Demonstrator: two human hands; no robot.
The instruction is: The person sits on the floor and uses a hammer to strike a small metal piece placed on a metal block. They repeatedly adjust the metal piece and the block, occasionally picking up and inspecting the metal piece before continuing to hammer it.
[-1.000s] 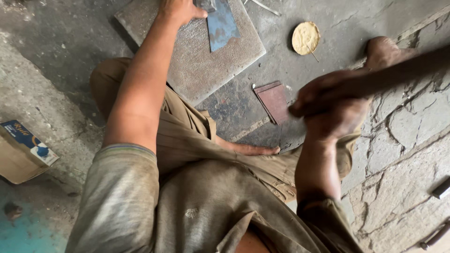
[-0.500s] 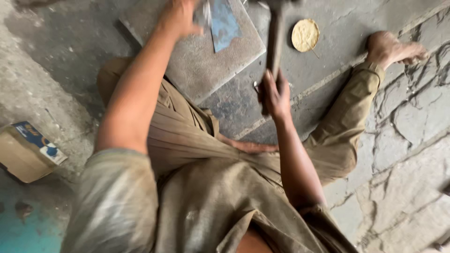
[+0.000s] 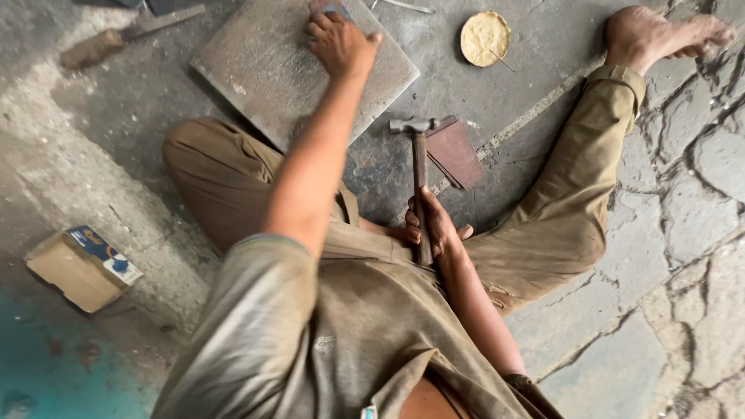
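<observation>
Stone floor (image 3: 660, 256). Left hand (image 3: 337, 43) presses, fingers curled, on slab (image 3: 272, 70). Right hand (image 3: 431, 229) is wrapped around hammer (image 3: 419, 171) handle; red plate (image 3: 458, 151) lies just beyond it.

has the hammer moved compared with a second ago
Yes. The hammer, gripped in the right hand, was raised then, out by the cracked stone. It has come down toward the lap; its head now lies on the floor beside the grey slab.
</observation>
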